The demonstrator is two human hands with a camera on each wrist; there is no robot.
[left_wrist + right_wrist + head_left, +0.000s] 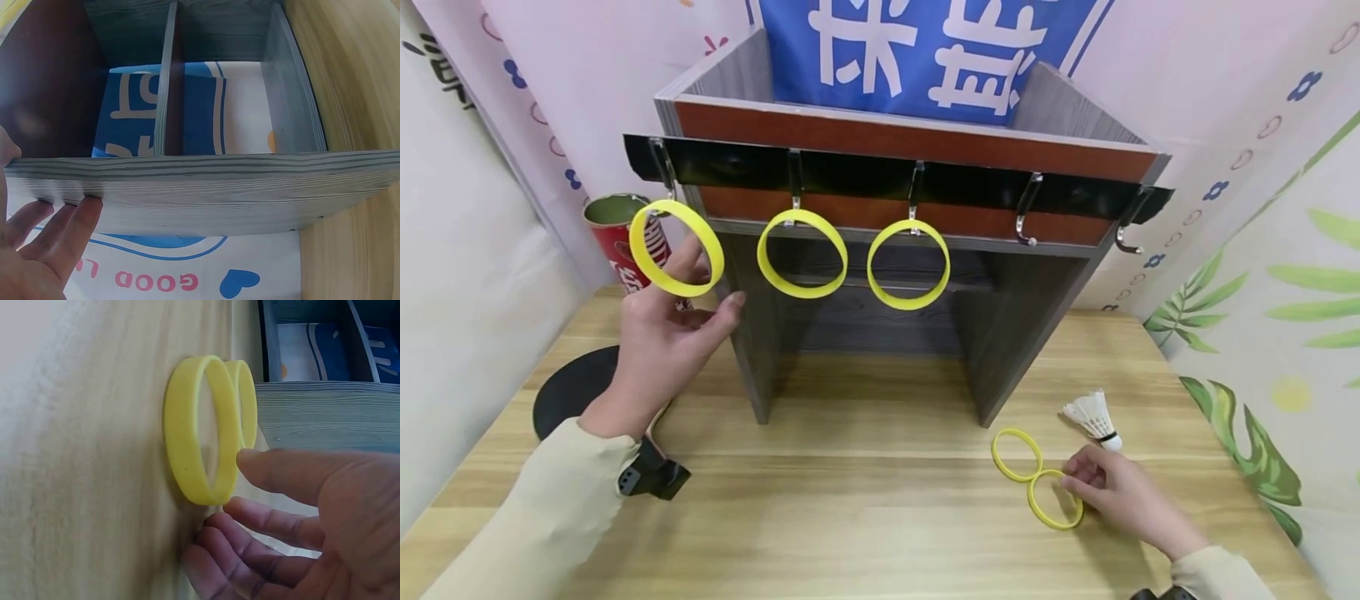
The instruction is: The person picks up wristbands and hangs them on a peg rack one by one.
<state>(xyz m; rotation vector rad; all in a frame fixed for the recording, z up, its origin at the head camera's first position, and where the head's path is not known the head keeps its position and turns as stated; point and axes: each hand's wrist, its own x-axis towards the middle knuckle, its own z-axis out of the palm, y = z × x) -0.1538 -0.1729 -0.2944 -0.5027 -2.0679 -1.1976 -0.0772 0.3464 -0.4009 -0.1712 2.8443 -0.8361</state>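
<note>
My left hand [662, 333] holds the left side panel of a grey wooden rack [880, 125], thumb at its front edge. In the left wrist view its fingers [81, 219] press the panel's outer face. My right hand [1116, 492] is low over the table, thumb and index fingertips right at the rim of a yellow ring [1055, 527], with a gap between them. A second yellow ring [1017, 431] lies against it. Three more yellow rings hang on the rack's hooks: the left ring [638, 250], the middle ring [802, 292] and the right ring [908, 304].
A black strip [850, 171] with several metal hooks runs across the rack front; its two right hooks are bare. A white shuttlecock [1092, 417] lies beyond my right hand. A red can [613, 237] and a black disc [576, 387] stand at the left.
</note>
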